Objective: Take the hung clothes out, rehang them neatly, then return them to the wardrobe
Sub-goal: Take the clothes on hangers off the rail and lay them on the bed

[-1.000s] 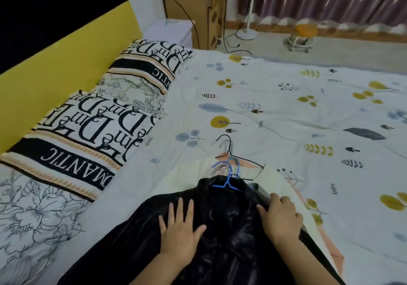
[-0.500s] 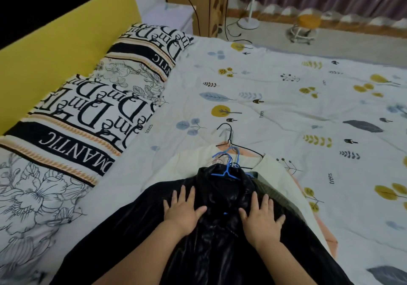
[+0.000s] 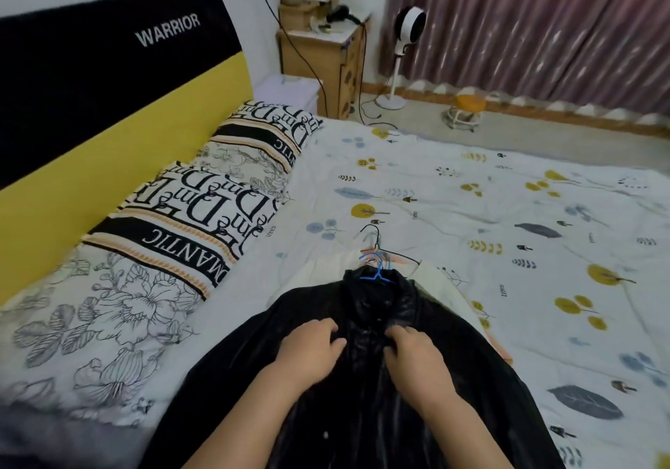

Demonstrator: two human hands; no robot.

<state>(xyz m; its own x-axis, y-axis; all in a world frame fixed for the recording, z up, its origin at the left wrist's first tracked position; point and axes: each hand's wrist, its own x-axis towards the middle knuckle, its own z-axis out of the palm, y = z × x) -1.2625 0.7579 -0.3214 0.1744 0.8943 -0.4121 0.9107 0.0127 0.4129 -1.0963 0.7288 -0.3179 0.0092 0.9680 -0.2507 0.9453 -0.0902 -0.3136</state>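
Item: black jacket [image 3: 362, 378], on the bed [image 3: 471, 222], blue hanger [image 3: 377, 273] at its collar. Our left hand [image 3: 308, 345] and right hand [image 3: 413, 354], flat earlier, now curl, gripping its front; we judge rehanging begins.

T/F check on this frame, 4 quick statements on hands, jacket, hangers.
1. Both hands are on the black jacket. True: left hand and right hand sit on its front, fingers curled into the fabric.
2. The blue hanger sticks out at the jacket's collar. True.
3. The jacket lies directly on the bedsheet, nothing beneath. False: a cream garment shows under it.
4. The black hanger hangs on a rail. False: it lies flat on the bed.
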